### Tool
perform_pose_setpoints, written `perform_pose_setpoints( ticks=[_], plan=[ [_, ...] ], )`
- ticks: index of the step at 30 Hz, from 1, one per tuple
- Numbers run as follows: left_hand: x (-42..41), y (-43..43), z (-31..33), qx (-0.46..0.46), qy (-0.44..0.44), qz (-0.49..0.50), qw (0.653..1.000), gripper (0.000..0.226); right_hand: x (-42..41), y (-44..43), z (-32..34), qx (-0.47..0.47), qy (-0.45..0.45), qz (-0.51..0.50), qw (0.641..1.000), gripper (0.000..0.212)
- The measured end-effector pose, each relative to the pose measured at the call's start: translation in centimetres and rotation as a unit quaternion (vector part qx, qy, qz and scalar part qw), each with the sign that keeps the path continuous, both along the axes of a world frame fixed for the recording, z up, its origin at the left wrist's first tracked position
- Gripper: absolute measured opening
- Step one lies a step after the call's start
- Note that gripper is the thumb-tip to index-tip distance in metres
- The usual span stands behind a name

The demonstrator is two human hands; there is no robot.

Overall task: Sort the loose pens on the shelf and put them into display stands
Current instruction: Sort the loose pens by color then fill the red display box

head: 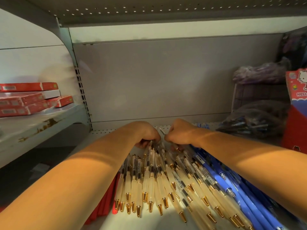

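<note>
The only writing we can read is "HELL" in red on the pink box (297, 83) at the shelf's right edge, under a white cartoon cat. The pens carry small barcode stickers, but their print is too blurred to read. So are the labels on the red boxes (28, 97), of which we count five, stacked on the neighbouring shelf to the left.

On the shelf (132, 223) the cream pens (159, 180) lie fanned out in the middle, with their gold tips toward the front edge. We count more than a dozen tips, but the pens overlap too much for an exact number. Touching them on the right lie the blue pens (221, 176), several of them, partly hidden under our right arm. At the front left, a few red pens (106, 201) lie beside the cream ones.

Our left hand (146, 134) is curled over the far ends of the cream pens and grips a bunch of them. Our right hand (180, 132), just beside it, is also clenched, its fingers pinching the far ends of cream pens.

Near the back right corner there are two bags. One is a clear bag (249, 127) of dark and blue pens. The other is a purple bag (260, 73) above it.
</note>
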State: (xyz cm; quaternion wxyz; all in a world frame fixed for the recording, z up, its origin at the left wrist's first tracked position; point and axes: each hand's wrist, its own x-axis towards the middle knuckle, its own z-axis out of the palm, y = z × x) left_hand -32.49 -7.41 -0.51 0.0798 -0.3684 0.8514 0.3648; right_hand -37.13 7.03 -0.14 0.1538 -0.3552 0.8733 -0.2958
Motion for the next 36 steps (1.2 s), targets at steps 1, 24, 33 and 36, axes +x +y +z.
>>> perform_pose_setpoints(
  ticks=[1, 24, 33, 36],
  plan=[
    [0.0, -0.1, -0.1, -0.002, 0.009, 0.001, 1.0, 0.008, 0.0, 0.0, -0.1, -0.008, -0.019, -0.002, 1.0, 0.015],
    [1.2, -0.8, 1.3, 0.019, 0.184, 0.022, 0.983, 0.013, 0.4, -1.0, -1.1, -0.038, -0.093, 0.004, 0.995, 0.018],
    [2.4, -2.1, 5.0, -0.047, 0.341, 0.037, 0.938, 0.02, 0.0, -3.2, -1.6, 0.018, 0.005, 0.001, 1.0, 0.029],
    [3.1, -1.8, 6.3, -0.055, 0.386, 0.034, 0.92, 0.021, -0.1, -4.1, -1.6, 0.054, 0.068, -0.004, 0.996, 0.039]
  ],
)
